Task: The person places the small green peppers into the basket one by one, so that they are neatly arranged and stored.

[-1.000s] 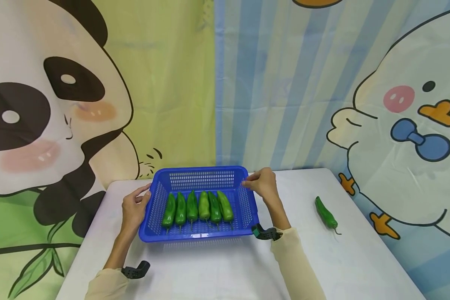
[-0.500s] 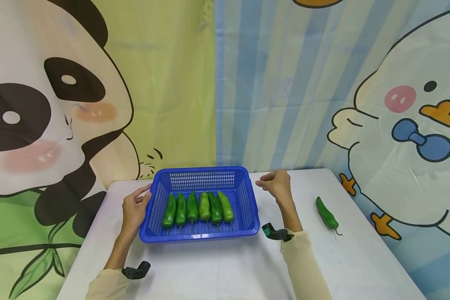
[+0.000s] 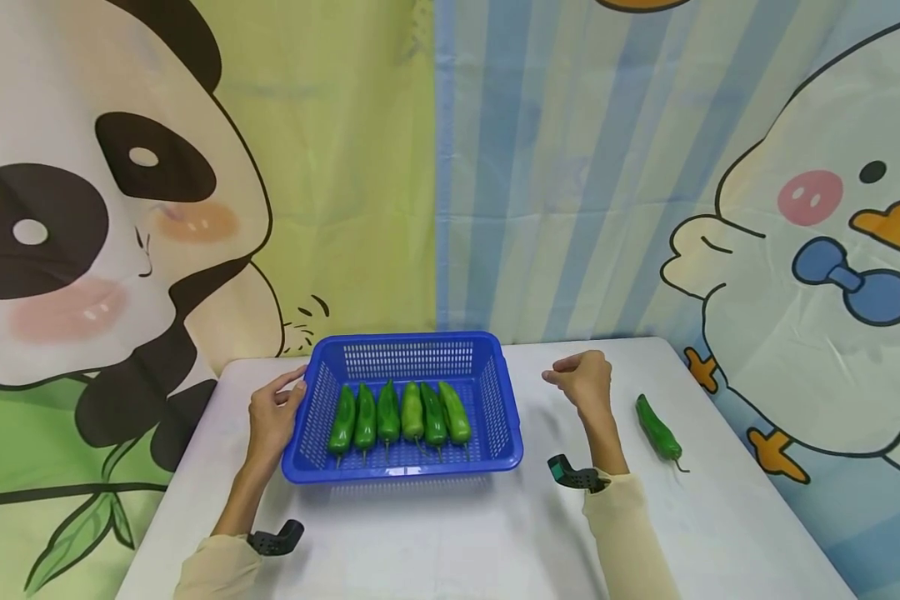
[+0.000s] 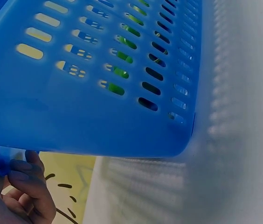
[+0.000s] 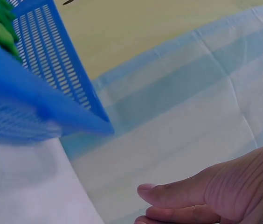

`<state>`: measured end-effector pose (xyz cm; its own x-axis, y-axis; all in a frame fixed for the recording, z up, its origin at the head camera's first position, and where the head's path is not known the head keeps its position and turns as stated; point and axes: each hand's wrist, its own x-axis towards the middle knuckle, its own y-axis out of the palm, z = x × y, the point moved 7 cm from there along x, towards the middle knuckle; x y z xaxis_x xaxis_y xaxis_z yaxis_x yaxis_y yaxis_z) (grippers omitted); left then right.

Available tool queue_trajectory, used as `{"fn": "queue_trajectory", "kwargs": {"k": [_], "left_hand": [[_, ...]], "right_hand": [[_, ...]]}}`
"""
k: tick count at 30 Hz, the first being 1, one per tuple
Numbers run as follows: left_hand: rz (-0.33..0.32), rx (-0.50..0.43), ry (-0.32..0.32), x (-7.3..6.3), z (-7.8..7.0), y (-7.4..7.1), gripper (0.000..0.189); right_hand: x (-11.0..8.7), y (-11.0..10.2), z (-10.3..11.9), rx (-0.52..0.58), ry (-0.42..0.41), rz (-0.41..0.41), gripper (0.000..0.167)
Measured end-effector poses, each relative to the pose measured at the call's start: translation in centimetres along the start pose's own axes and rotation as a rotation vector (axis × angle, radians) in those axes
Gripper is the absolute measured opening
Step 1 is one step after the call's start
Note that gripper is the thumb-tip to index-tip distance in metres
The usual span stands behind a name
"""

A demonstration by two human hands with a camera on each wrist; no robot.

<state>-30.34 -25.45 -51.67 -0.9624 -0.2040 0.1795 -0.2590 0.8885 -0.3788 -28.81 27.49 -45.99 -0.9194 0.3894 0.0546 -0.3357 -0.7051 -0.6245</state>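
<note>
A blue plastic basket (image 3: 401, 477) with slotted walls holds several green peppers (image 3: 387, 412), laid side by side in a row. At its left rim, my left hand (image 3: 273, 417) grips the edge. The left wrist view shows bent fingers (image 4: 31, 186) at the rim, beside the basket's outer wall (image 4: 75, 121). My right hand (image 3: 587, 385) is off the basket's right side, over the table and holding nothing. Its thumb and fingers reach forward, slightly bent, in the right wrist view. A single green pepper (image 3: 658, 429) lies on the table to the right of that hand.
The white table (image 3: 420, 542) has its back edge against a curtain (image 3: 360, 167) printed with a panda and a chick. Black wrist cameras (image 3: 276, 540) are strapped on both wrists.
My right hand has moved from the basket's right rim out to the right, toward the lone pepper. The left hand and the basket stay in place.
</note>
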Motion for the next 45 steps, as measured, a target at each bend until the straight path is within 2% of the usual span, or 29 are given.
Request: {"fn": "queue_trajectory", "kwargs": {"k": [4,11,14,22,31,37,41,42,44,45], "left_hand": [[0.006,-0.003,-0.006,0.0,0.0,0.1,0.04],[0.002,-0.003,-0.004,0.1,-0.2,0.0,0.039],[0.01,0.003,-0.013,0.0,-0.2,0.0,0.04],[0.01,0.001,-0.012,-0.1,-0.2,0.0,0.04],[0.004,0.015,-0.01,-0.1,-0.3,-0.1,0.04],[-0.006,0.039,0.007,0.0,-0.2,-0.1,0.039],[-0.005,0.037,0.005,0.1,-0.1,-0.1,0.039],[-0.006,0.035,0.004,0.1,-0.1,-0.1,0.039],[-0.003,0.034,0.004,0.0,-0.2,-0.1,0.04],[-0.003,0.035,0.008,0.0,-0.2,-0.1,0.04]], "right_hand": [[0.0,-0.6,-1.4,-0.038,-0.008,-0.049,0.025],[0.1,-1.9,-3.6,-0.077,-0.075,-0.189,0.027],[-0.1,-2.2,-4.6,-0.098,-0.079,-0.23,0.028],[-0.2,-3.6,-7.6,-0.154,-0.081,-0.302,0.036],[-0.4,-4.7,-10.2,-0.179,-0.038,-0.326,0.041],[-0.6,-5.3,-11.2,-0.229,-0.044,-0.365,0.039],[-0.6,-5.8,-11.8,-0.301,-0.047,-0.405,0.006],[-0.6,-5.9,-12.1,-0.318,-0.044,-0.41,0.005],[-0.7,-6.1,-12.5,-0.337,-0.049,-0.418,0.017],[-0.7,-6.2,-12.6,-0.341,-0.047,-0.416,0.015]]}}
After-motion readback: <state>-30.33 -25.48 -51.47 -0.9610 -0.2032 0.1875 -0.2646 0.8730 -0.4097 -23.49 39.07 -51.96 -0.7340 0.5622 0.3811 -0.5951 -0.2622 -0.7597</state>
